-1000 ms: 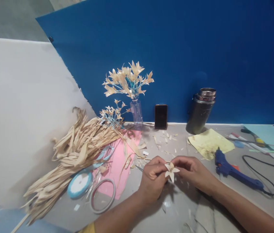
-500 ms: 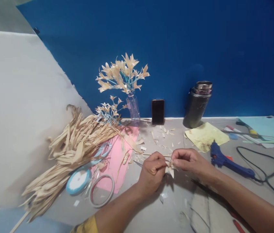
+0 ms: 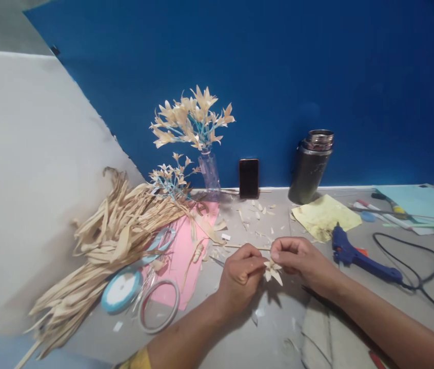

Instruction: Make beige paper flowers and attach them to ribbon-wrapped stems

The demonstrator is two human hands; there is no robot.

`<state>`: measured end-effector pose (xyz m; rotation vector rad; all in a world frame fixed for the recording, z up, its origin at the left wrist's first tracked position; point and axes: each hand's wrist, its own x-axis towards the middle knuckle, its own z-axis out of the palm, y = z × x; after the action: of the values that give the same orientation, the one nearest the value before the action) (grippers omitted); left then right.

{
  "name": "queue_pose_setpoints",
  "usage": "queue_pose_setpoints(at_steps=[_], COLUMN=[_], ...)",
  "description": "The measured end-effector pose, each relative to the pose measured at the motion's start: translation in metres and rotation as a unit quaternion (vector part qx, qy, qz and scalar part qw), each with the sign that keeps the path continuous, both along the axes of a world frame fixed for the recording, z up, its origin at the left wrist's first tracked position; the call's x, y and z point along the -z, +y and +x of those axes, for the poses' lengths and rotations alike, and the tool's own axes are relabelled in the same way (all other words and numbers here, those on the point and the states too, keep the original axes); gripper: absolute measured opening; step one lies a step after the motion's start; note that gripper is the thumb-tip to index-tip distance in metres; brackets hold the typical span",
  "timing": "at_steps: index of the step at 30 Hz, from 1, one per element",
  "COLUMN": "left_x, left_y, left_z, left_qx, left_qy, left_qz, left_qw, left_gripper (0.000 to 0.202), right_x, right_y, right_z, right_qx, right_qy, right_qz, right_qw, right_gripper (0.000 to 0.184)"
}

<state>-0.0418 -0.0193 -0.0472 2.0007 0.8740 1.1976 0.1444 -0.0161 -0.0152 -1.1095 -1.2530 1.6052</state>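
Between my two hands, above the middle of the table, is a small cream flower point(image 3: 273, 270) with pointed petals, like dried husk. My left hand point(image 3: 243, 274) is closed, thumb and fingertips pinching the flower from the left. From the right, my right hand point(image 3: 297, 259) pinches at the flower's upper edge with thumb and forefinger. The petals point down and toward me; the flower's base is hidden by my fingers. Just behind my hands a thin stick point(image 3: 240, 246) lies on the table. To the right rests a blue glue gun point(image 3: 363, 259) on its side.
Dried husk strips point(image 3: 124, 246) heap at the left, beside a blue ribbon spool point(image 3: 121, 291), a tape roll point(image 3: 159, 328) and pink paper point(image 3: 186, 256). Behind stand a plastic bottle point(image 3: 209, 177) of flowers, a phone point(image 3: 249, 178) and a flask point(image 3: 311, 169). Yellow paper point(image 3: 327, 218) and a black cord point(image 3: 428, 241) lie right.
The flower has turned slightly between my fingers, so more of its petals show. Both hands keep their pinch. The whole view has shifted a little.
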Motion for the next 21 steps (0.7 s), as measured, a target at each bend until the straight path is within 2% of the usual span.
queue_pose_setpoints(at_steps=[4,6,10,13,15,17,18,21], left_x=[-0.004,-0.008,-0.014,-0.016,-0.017,-0.017,-0.017,-0.018], left_y=[0.002,0.004,0.009,0.013,0.014,0.015,0.015,0.016], left_z=[0.001,0.001,0.001,0.001,0.002,0.001,0.001,0.001], left_qx=[-0.021,-0.033,-0.090,-0.115,-0.117,-0.114,-0.113,-0.113], left_qy=[-0.026,-0.041,-0.082,-0.137,-0.162,-0.164,-0.161,-0.159], left_qz=[-0.016,-0.050,-0.188,-0.283,-0.305,-0.300,-0.290,-0.256], left_qw=[0.999,0.997,0.975,0.942,0.931,0.933,0.936,0.947], left_gripper=[0.026,0.025,0.015,0.012,0.014,0.013,0.012,0.012], right_x=[0.005,0.006,0.004,0.002,0.000,-0.001,-0.001,0.003], right_y=[0.007,0.012,0.021,0.028,0.033,0.037,0.039,0.040], right_z=[0.006,0.009,0.018,0.033,0.043,0.051,0.052,0.049], right_qx=[0.072,0.117,0.188,0.241,0.252,0.238,0.220,0.137], right_qy=[0.026,0.040,0.076,0.038,-0.060,-0.231,-0.334,-0.583], right_qz=[0.017,0.022,0.008,0.031,0.065,0.100,0.112,0.105], right_qw=[0.997,0.992,0.979,0.969,0.964,0.938,0.910,0.794], right_gripper=[0.035,0.035,0.034,0.034,0.029,0.031,0.036,0.043])
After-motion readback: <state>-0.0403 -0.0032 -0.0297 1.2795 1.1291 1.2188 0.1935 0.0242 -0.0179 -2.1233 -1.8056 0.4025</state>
